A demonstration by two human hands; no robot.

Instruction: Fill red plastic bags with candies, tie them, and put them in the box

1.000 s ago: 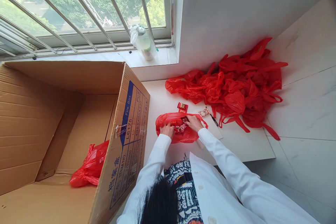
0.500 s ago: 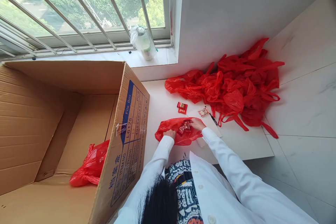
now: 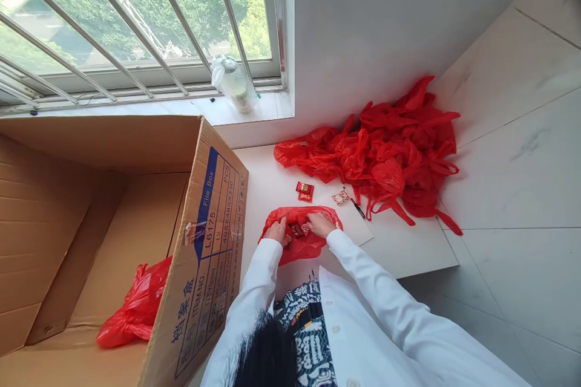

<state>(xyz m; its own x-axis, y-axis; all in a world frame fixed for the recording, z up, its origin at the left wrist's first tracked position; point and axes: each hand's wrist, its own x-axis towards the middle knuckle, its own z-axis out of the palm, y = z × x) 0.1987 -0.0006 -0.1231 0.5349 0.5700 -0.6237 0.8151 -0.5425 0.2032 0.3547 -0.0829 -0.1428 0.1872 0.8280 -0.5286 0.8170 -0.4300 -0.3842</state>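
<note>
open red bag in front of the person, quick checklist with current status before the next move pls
1. Left grip on the open red bag: ok, at its left side.
2. Right grip holding a packet: cannot tell, fingertips partly hidden.
3. Bag mouth open: ok, red packets show inside.
4. Number of packets inside: cannot tell, hands and folds cover some.
5. No loose things close by: not ok, small red wrappers lie just beyond the bag, with a pale packet and a pen to the right.
6. Cardboard box open: ok, a red bundle lies inside.
</note>
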